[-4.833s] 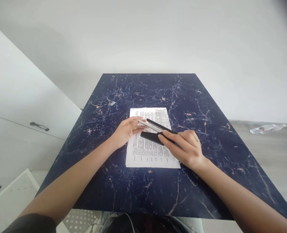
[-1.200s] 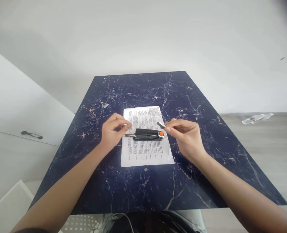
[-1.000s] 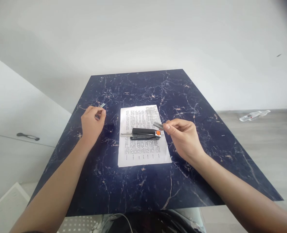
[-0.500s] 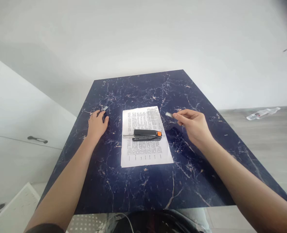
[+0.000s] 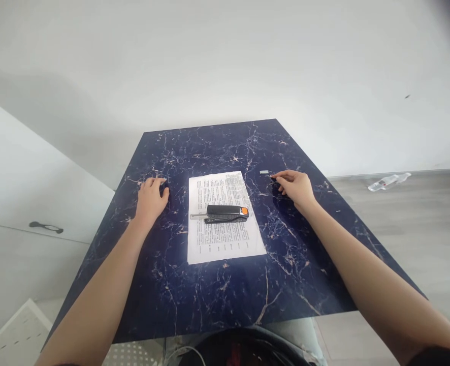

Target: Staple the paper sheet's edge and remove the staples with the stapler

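Observation:
A black stapler (image 5: 227, 214) with an orange patch at its right end lies across printed sheets of paper (image 5: 225, 246). Its metal tray sticks out to the left. My left hand (image 5: 152, 199) rests on the table left of the paper, fingers stretched and thumb apart. Right of the paper, a small pale strip, apparently staples (image 5: 263, 172), lies on the tabletop. My right hand (image 5: 294, 187) is just right of that strip, thumb and index fingertips together and a small gap away from it. Nothing shows between those fingertips.
The dark blue marble-patterned table (image 5: 217, 295) stands against a white wall (image 5: 225, 61). A cabinet door with a dark handle (image 5: 45, 227) is at left. Clear plastic packaging (image 5: 389, 182) lies on the floor at right. A white perforated panel (image 5: 15, 333) is at lower left.
My right hand has let go of the pale strip, which now lies on the table. The pale strip seen by my left fingertips no longer shows. The view has shifted slightly.

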`<state>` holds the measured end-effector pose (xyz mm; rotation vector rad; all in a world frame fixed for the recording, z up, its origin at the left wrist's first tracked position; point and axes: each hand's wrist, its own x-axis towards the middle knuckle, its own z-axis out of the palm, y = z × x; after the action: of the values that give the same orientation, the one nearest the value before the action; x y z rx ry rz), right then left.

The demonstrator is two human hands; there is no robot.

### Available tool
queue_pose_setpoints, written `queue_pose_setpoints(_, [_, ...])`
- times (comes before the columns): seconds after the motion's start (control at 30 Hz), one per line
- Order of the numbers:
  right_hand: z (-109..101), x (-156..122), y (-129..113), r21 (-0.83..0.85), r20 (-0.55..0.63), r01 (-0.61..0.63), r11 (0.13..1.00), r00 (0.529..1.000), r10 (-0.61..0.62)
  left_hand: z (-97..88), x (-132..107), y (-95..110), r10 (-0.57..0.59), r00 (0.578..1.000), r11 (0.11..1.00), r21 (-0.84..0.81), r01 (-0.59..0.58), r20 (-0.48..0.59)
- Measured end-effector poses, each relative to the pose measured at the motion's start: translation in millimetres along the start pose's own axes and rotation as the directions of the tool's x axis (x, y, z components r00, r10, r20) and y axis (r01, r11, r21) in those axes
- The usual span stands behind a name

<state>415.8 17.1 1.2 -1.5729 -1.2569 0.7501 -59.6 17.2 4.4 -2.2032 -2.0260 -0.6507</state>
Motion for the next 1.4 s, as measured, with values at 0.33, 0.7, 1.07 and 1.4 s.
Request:
queue_pose_setpoints(0.33, [2.9,-5.2,-1.6,-0.159,-0.043,0.103,0.982,0.993,-0.111,-4.6,-3.1,8.3,-0.009,1.0,0.999,0.053,0.01,-0.016])
queue_pose_setpoints(0.7, [10.4,-21.0,-11.4,-0.156,0.064,0.15,0.976,0.988,-0.142,-14.2,-11.2,24.8,-0.012,1.0,0.999,0.036,0.012,-0.006])
queue_pose_setpoints(1.07, [11.1,-26.8,-17.2,-0.153,0.127,0.159,0.975,0.982,-0.141,-5.0,-25.4,63.3,-0.296,0.944,0.295,-0.926,0.238,0.148])
queue_pose_setpoints(1.4, [12.5,-30.7,-19.5,-0.174,0.144,0.172,0.97,0.979,-0.148,-11.8,-27.7,68.2,-0.115,0.945,0.208,-0.923,0.324,0.306])
